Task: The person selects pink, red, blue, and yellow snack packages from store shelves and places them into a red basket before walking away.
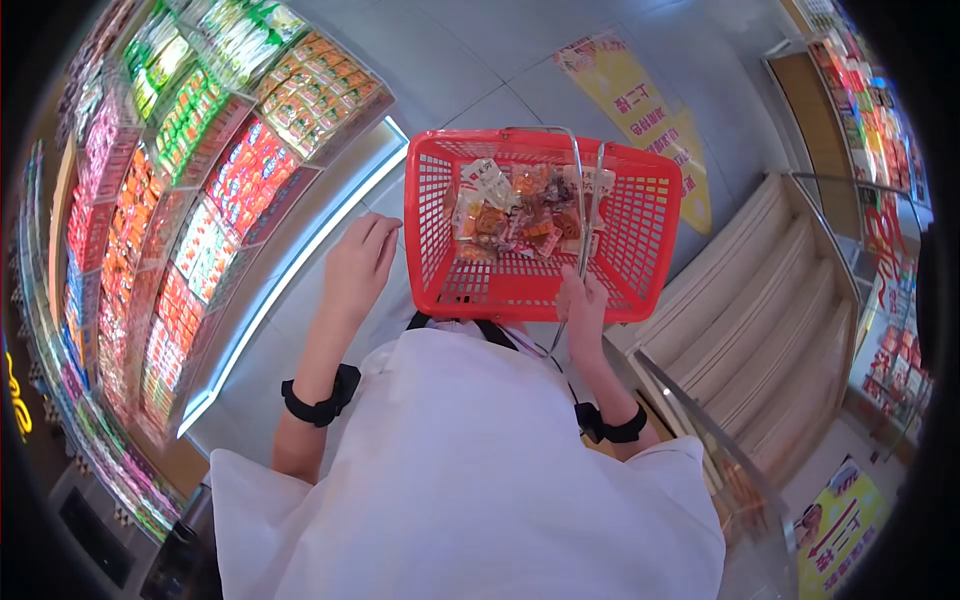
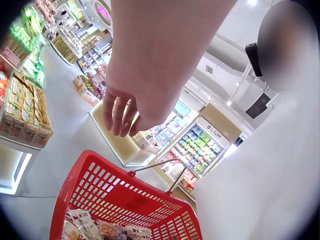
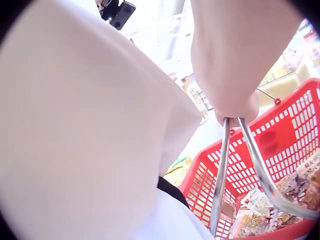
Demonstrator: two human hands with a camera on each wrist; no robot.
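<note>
A red plastic shopping basket (image 1: 425, 225) hangs in front of the body, its two metal handles (image 1: 578, 180) brought together. My right hand (image 1: 582, 302) grips both handles, as the right wrist view also shows, with the fingers curled under the metal. Inside lie several small packaged snacks (image 1: 540, 230) in clear, white and orange wrappers. To the left of the basket, my left hand (image 1: 358, 262) is held in the air, fingers loosely bent and nothing in them. The left wrist view shows this left hand (image 2: 122, 112) above and beyond the basket's rim.
Lit shelves (image 1: 225, 190) of bagged snacks rise on the left, edged by a bright light strip. Wooden steps (image 1: 750, 290) with a metal rail lie to the right. A yellow floor sign (image 1: 640, 110) is stuck to the grey tiles ahead; another (image 1: 840, 530) is at lower right.
</note>
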